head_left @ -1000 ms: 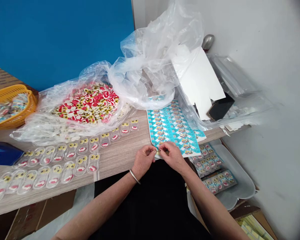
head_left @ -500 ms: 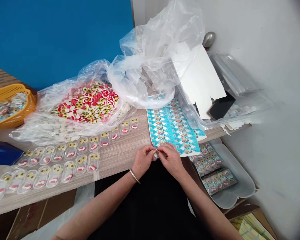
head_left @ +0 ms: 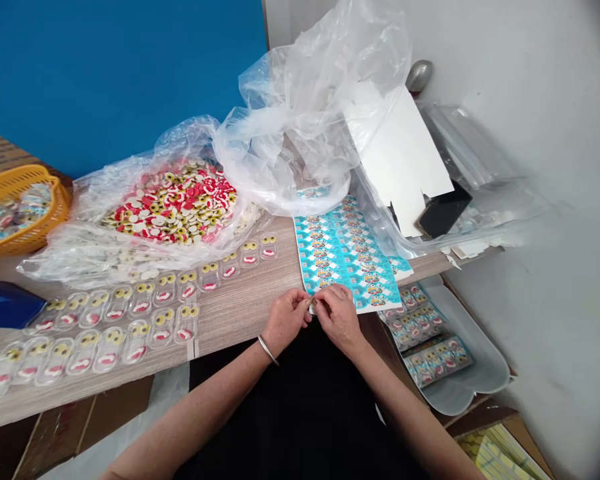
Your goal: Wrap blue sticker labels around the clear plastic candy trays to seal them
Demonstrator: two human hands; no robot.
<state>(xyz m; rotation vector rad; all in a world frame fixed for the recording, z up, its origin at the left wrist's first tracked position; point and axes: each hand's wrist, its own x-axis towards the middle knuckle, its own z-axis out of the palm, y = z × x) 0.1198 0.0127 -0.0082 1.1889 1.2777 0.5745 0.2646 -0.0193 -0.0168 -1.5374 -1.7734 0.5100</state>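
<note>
My left hand (head_left: 289, 320) and my right hand (head_left: 338, 316) meet at the table's front edge, fingertips pinched together. Whatever lies between the fingers is too small to make out. Just beyond them lies a stack of blue printed sticker sheets (head_left: 325, 253), its front edge partly behind my right hand. To the left, rows of clear plastic blister shells (head_left: 139, 341) stand on the table, each holding yellow eye pieces and a red-and-white mouth piece. Behind those rows, an open plastic bag (head_left: 95, 247) holds a heap of loose red, white and yellow pieces (head_left: 180, 200).
A yellow basket (head_left: 55, 220) with small packs stands at the far left, near a blue box (head_left: 10, 303). Clear plastic bags (head_left: 290, 147) and white card (head_left: 400, 160) lie at the back right. A grey bin (head_left: 485, 363) below holds filled packs.
Both hands stay at the sheet's front edge with fingertips together. The fingers have shifted only slightly; the things on the table have not moved.
</note>
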